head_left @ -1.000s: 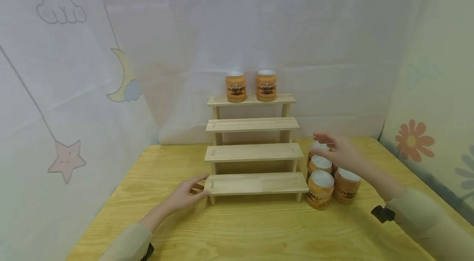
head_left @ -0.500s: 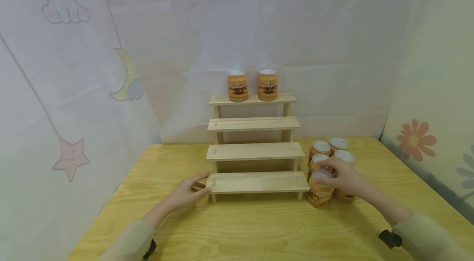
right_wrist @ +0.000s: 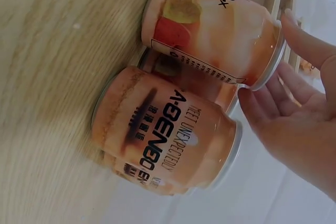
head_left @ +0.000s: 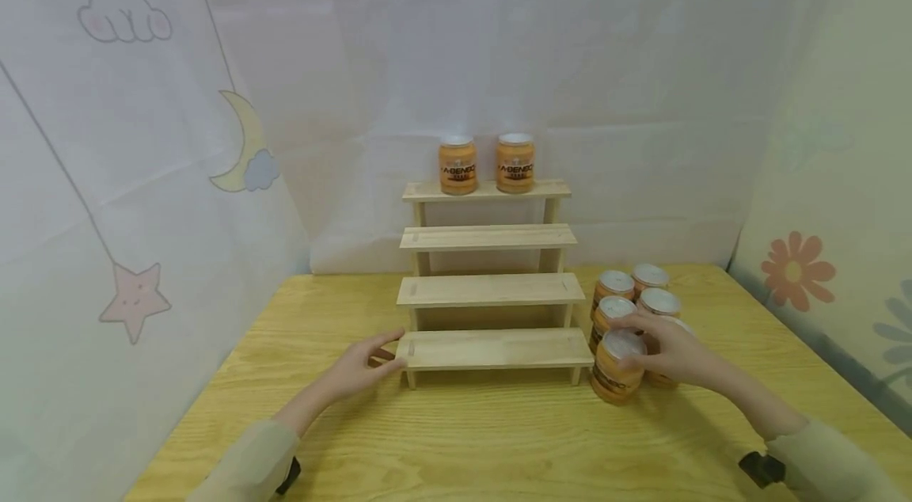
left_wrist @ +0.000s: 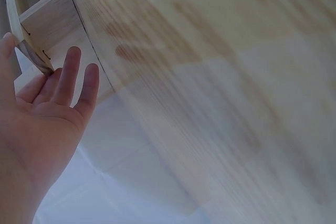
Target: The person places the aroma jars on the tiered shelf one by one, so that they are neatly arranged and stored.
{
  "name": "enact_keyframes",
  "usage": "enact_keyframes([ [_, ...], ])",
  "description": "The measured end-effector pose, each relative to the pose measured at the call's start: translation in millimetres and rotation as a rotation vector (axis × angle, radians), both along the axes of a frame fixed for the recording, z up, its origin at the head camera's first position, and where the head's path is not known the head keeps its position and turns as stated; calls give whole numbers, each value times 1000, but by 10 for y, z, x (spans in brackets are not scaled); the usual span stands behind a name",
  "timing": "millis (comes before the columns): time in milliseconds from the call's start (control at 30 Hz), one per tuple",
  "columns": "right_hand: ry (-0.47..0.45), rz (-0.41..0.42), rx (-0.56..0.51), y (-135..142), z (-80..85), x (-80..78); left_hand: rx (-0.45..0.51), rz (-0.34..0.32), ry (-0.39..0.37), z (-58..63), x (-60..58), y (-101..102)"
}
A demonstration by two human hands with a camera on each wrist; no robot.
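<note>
My left hand (head_left: 356, 369) holds the left end of the lowest step of a four-tier wooden display stand (head_left: 492, 349), thumb and fingers on either side of the board. In the left wrist view, the board's end (left_wrist: 35, 56) sits between thumb and fingers, with other fingers extended. On the right, my right hand (head_left: 673, 353) grips the top rim of the front-left orange can (head_left: 613, 379). In the right wrist view, the thumb is on one side of this can (right_wrist: 210, 30) and fingers on the other; it looks slightly tilted. Whether its base touches the table cannot be seen.
Two matching cans, a left one (head_left: 457, 167) and a right one (head_left: 515, 165), stand on the top step. Several more cans (head_left: 613, 288) cluster right of the stand on the wooden table (head_left: 456, 439). White cloth (head_left: 442, 51) hangs close behind.
My right hand has come down from above the back cans to the front-left can and now grips its rim. The left hand has stayed on the stand's lowest step.
</note>
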State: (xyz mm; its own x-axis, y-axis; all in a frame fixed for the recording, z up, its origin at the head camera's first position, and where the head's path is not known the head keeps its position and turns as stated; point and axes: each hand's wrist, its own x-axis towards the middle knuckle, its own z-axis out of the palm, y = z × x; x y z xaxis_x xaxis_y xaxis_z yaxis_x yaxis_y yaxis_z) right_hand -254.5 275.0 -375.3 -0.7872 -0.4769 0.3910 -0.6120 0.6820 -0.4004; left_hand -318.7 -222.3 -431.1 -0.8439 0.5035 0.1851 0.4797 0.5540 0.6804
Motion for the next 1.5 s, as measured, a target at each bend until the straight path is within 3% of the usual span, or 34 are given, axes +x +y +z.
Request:
enact_keyframes([
  [100, -112, 30, -58, 29, -12, 38, -4, -5, 2, -13, -17, -4],
  [200, -157, -2, -77, 26, -37, 70, -8, -13, 0, -32, -34, -5],
  [433, -45, -175, -38, -80, -95, 111, 3, -6, -19, -48, -46, -5],
  [533, -35, -204, -43, -105, -102, 137, -2, -4, -17, -50, -51, -7],
  [900, -138, -124, -87, -10, -136, 230, 10, -16, -24, -41, -58, -13],
  [1100, -252, -111, -152, 5, -176, 233, 8, -18, -24, -56, -71, -21],
  [1367, -258, -214, -188, -79, -263, 218, 15, -27, -18, -55, -57, -21],
  [1500, -260, -210, -208, -78, -307, 213, 16, -20, -25, -39, -52, -13],
])
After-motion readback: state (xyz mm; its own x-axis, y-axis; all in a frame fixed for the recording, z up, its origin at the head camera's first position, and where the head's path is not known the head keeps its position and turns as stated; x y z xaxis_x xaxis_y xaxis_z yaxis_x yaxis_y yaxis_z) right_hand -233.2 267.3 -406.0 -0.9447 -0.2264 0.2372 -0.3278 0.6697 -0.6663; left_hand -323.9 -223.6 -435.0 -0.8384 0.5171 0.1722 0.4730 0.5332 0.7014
